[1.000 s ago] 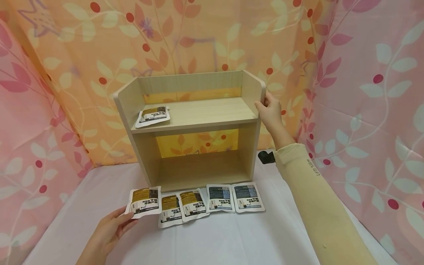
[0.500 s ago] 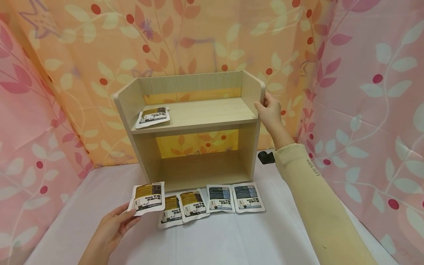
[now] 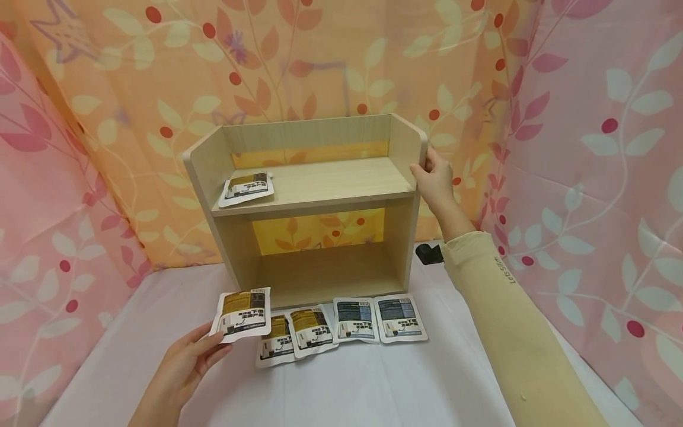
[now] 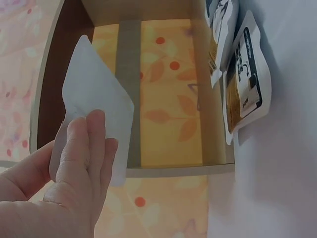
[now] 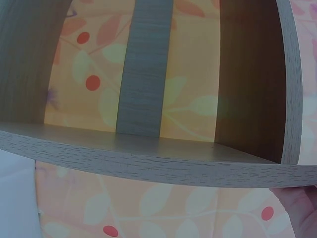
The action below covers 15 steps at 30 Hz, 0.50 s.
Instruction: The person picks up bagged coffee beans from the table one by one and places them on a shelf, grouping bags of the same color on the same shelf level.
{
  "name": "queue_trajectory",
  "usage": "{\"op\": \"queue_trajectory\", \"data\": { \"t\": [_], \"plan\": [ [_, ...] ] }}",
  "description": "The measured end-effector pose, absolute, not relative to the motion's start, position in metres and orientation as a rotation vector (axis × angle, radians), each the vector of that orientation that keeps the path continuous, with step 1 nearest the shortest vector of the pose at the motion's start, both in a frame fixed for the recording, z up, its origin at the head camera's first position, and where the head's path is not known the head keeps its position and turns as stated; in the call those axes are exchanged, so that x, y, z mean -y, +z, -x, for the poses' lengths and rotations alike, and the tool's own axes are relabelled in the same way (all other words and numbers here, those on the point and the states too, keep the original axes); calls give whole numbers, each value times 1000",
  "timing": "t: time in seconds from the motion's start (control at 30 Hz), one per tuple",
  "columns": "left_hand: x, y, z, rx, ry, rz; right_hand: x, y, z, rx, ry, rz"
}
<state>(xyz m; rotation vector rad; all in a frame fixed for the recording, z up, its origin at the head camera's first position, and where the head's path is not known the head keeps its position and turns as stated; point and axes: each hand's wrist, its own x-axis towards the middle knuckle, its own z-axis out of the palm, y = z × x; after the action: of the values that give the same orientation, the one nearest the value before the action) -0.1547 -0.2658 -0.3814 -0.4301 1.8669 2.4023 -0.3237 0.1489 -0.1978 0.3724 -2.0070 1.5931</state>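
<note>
My left hand (image 3: 184, 365) pinches a white pouch with a yellow-brown label (image 3: 243, 314) by its lower left corner, in front of the shelf's lower left. In the left wrist view the pouch's plain white back (image 4: 96, 94) shows, with fingers flat along it and the thumb on the other side. My right hand (image 3: 436, 181) grips the upper right side panel of a light wooden two-tier shelf (image 3: 315, 204), thumb on its front edge. In the right wrist view only part of that hand (image 5: 299, 206) shows below the panel. Another yellow-brown pouch (image 3: 247, 188) lies on the upper tier at the left.
Two yellow-brown pouches, one (image 3: 312, 332) overlapping the other (image 3: 274, 344), and two blue-labelled pouches (image 3: 356, 320) lie in a row before the shelf on the white tablecloth (image 3: 352, 391). A small black object (image 3: 428, 254) sits right of the shelf. Patterned curtains (image 3: 320, 59) surround the table.
My left hand has raised its pouch slightly and moved it to the right, toward the shelf. The right hand and the shelf have stayed in place.
</note>
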Motion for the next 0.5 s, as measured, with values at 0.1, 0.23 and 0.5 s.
{"op": "queue_trajectory", "data": {
  "t": [0.1, 0.23, 0.5],
  "plan": [
    [264, -380, 155, -1872, 2407, 428, -154, -205, 340, 2000, 1593, -375],
    [261, -378, 155, -1882, 2403, 429, -161, -217, 360, 1981, 1564, -379],
    [255, -370, 155, -1902, 2414, 372, -160, -217, 360, 1967, 1583, -382]
  ]
}}
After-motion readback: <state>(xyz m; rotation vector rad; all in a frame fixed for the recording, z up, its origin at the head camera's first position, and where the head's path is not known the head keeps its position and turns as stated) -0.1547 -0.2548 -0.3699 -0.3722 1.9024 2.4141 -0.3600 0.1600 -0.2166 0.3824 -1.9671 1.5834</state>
